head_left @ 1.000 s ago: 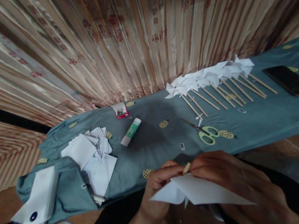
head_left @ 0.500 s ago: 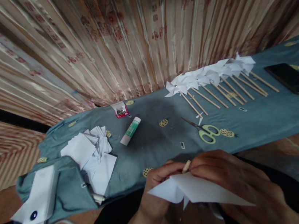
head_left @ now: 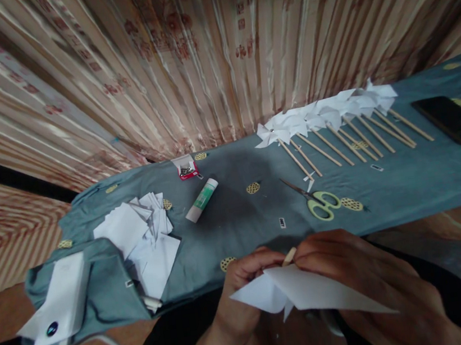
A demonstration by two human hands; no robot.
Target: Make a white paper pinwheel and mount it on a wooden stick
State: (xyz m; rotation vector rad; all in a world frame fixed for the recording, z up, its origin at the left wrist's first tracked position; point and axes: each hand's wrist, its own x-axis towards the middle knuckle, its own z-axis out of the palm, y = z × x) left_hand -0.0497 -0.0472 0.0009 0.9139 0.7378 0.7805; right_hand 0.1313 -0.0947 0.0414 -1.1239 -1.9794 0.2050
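My left hand (head_left: 245,283) and my right hand (head_left: 367,279) meet low in the middle of the view, below the near edge of the blue-grey cloth (head_left: 406,183). Both pinch a folded white paper piece (head_left: 315,297) against the tip of a wooden stick (head_left: 288,256) that pokes up between the fingers. The paper fans out in front of my right hand and hides most of the stick.
A row of finished paper pinwheels on sticks (head_left: 334,125) lies at the back right. Green-handled scissors (head_left: 317,202), a glue stick (head_left: 202,200), a small red box of pins (head_left: 186,170), a pile of white paper squares (head_left: 141,241), a black phone (head_left: 455,119) and a white box (head_left: 58,302) lie about. A curtain hangs behind.
My hands stay pinched on the paper and stick with only tiny shifts. The view has drifted slightly.
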